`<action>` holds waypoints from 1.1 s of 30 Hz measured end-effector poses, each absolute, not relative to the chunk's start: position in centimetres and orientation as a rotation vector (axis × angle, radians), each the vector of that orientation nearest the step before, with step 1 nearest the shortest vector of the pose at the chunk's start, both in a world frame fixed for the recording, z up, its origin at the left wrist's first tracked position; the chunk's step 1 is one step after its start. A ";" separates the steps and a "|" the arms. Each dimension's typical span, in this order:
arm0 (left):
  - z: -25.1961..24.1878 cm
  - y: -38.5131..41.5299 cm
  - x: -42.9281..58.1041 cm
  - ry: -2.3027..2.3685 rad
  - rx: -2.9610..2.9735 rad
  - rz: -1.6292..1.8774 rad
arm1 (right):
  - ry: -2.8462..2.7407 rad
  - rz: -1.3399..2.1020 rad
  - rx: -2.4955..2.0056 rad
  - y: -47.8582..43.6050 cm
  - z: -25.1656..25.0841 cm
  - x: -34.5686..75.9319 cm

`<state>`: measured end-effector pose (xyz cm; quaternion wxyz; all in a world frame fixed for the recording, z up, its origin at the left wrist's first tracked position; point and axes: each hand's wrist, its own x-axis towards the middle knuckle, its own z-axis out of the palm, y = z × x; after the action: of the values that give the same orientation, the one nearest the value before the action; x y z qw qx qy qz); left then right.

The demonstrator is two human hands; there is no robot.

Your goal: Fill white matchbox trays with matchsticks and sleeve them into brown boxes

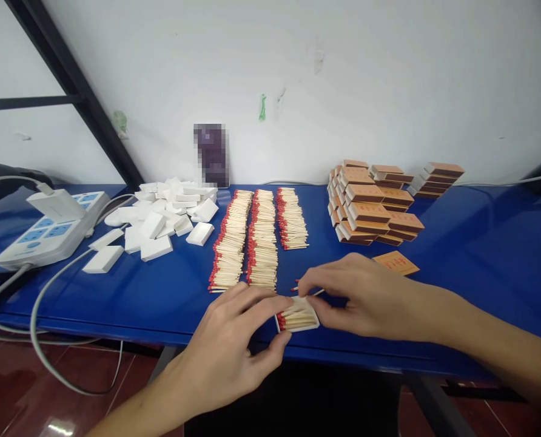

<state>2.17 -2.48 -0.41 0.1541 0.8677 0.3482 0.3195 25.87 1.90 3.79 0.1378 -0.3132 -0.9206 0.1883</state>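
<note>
A small white inner tray (307,321) filled with red-tipped matches lies near the front edge of the blue table (480,255). My left hand (234,346) pinches the tray's left end between thumb and fingers. My right hand (361,294) is closed over the tray's right side, fingertips pressing on the matches in it. A few loose matches (318,292) stick out under its fingers. Three long rows of matches (261,243) lie just behind my hands.
A heap of empty white trays (165,218) sits at the back left. Stacked orange matchbox sleeves (370,206) stand at the back right, one flat sleeve (395,262) beside my right hand. A white power strip (52,227) with grey cables (38,315) occupies the far left.
</note>
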 end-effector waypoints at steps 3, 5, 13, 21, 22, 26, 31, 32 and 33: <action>-0.2 -2.6 2.1 1.005 2.496 0.807 | -2.665 0.372 -1.051 2.8 4.1 27.1; -0.1 -2.7 1.9 0.998 2.496 0.762 | -2.708 0.346 -1.118 3.3 4.1 27.7; -0.1 -2.9 1.6 0.955 2.518 0.704 | -2.764 0.520 -1.193 3.3 4.0 27.6; -0.5 -3.0 1.8 0.959 2.571 0.799 | -2.706 0.616 -1.095 3.4 3.1 27.3; -0.5 -3.0 1.7 0.937 2.571 0.815 | -2.700 0.623 -1.093 3.5 3.0 27.3; -0.5 -3.0 1.6 0.870 2.580 0.864 | -2.709 0.648 -1.121 3.7 2.8 27.4; -0.5 -2.9 1.6 0.921 2.582 0.875 | -2.728 0.696 -1.253 3.6 3.1 27.7; -0.6 -2.8 1.6 0.931 2.579 0.877 | -2.734 0.697 -1.277 3.6 3.2 27.7; -0.6 -2.8 1.6 0.939 2.573 0.878 | -2.741 0.695 -1.292 3.6 3.3 27.7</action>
<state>1.64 -2.80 -0.62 0.1323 0.8867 0.3235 0.3027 27.70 3.58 3.28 0.0166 -0.4154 -0.8816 0.2235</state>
